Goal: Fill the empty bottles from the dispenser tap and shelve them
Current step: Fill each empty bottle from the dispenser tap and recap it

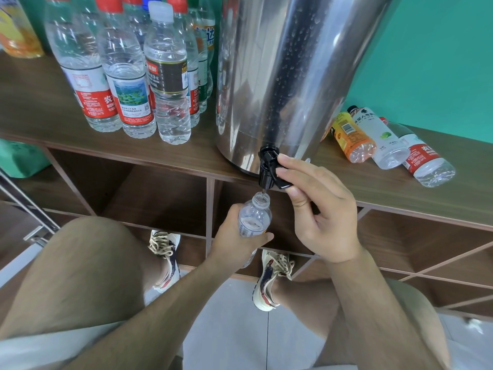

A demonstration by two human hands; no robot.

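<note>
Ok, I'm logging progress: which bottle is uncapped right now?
The small clear bottle gripped by the left hand under the black tap. Its neck is open, while the upright bottles left of the steel dispenser wear caps.

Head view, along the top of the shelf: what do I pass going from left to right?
yellow juice bottle → group of upright water bottles → steel dispenser → lying orange bottle → lying white-labelled bottle → lying red-labelled bottle
</note>
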